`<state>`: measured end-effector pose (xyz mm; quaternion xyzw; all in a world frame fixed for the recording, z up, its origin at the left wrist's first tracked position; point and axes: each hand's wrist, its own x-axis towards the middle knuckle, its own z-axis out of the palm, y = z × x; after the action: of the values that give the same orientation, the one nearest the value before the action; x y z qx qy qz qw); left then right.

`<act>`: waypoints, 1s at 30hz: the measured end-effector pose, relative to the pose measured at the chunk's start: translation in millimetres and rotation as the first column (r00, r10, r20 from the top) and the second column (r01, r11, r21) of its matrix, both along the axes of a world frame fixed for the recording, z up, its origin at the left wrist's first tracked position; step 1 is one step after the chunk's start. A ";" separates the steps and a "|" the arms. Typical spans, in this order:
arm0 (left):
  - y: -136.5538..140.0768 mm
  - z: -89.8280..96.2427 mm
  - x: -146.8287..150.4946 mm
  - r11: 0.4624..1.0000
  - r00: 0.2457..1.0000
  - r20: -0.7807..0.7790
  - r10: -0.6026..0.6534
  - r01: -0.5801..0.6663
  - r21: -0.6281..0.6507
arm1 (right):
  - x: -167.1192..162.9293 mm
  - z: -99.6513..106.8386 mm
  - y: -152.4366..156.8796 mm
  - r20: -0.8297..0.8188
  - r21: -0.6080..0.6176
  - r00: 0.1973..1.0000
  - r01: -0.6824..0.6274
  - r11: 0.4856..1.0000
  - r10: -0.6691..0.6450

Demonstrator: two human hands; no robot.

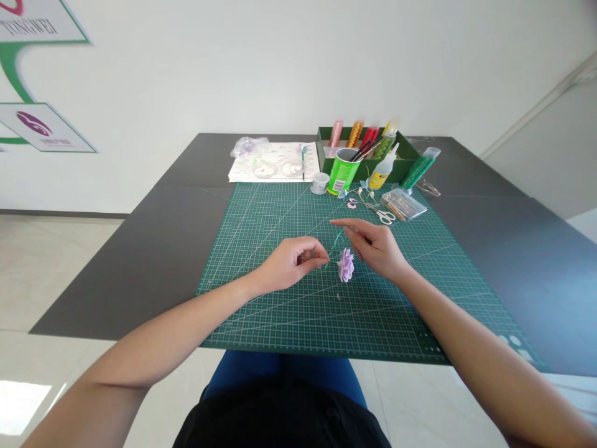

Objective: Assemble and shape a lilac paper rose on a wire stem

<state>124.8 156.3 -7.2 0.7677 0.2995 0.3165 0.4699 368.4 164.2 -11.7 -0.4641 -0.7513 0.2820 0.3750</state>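
My left hand (298, 260) is closed in a pinch, with its fingertips just left of a pale purple artificial flower (346, 266). The flower's petals face right and its stem side is toward those fingertips. A thin green strip (336, 240) runs from the left fingertips up to my right hand (375, 244). That hand has its index finger stretched out to the left, while its thumb and other fingers close on the strip's upper end. Both hands are above a green gridded cutting mat (261, 317). A small pale scrap (338, 297) lies below the flower.
Behind the hands are white-handled scissors (386, 216), a clear case (405, 204), a green can (342, 173) holding dark sticks, a glue bottle (382, 169) and a wire spool (319, 183). Farther back stand a green box (405, 149) with colored tubes and a paper stack (240, 169).
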 end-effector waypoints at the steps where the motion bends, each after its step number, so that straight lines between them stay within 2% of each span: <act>1: -0.4 0.7 0.0 1.000 1.000 0.006 0.009 -0.009 -0.007 | 0.0 -0.8 0.7 0.007 -0.011 1.000 0.002 1.000 -0.002; 6: -1.4 3.3 0.0 0.995 0.993 0.077 0.091 -0.087 -0.052 | -1.9 -7.4 3.6 0.037 -0.059 0.999 -0.017 0.998 0.019; 12: 1.2 3.6 -2.4 0.982 0.971 0.150 0.187 -0.180 -0.060 | -8.1 -14.9 3.7 0.081 -0.155 0.983 -0.154 0.976 0.167; 16: 5.9 5.6 -7.0 0.961 0.955 0.153 0.254 -0.267 0.068 | -11.5 -12.6 0.9 0.087 -0.185 0.969 -0.211 0.960 0.230; 20: 11.3 8.5 -11.4 0.913 0.936 0.145 0.321 -0.347 0.217 | -14.3 -8.8 -4.3 0.054 -0.265 0.943 -0.303 0.915 0.328; 26: 15.5 8.6 -15.0 0.883 0.932 0.077 0.355 -0.361 0.298 | -20.9 -10.4 -12.4 -0.045 -0.339 0.889 -0.442 0.830 0.455; 30: 18.2 5.7 -16.8 0.865 0.924 0.025 0.382 -0.367 0.341 | -22.3 -5.9 -16.3 -0.108 -0.382 0.863 -0.495 0.781 0.494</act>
<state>108.0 174.5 -1.5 0.7710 0.3939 0.4315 0.2534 346.1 147.9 -17.6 -0.3168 -0.7728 0.5172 0.1868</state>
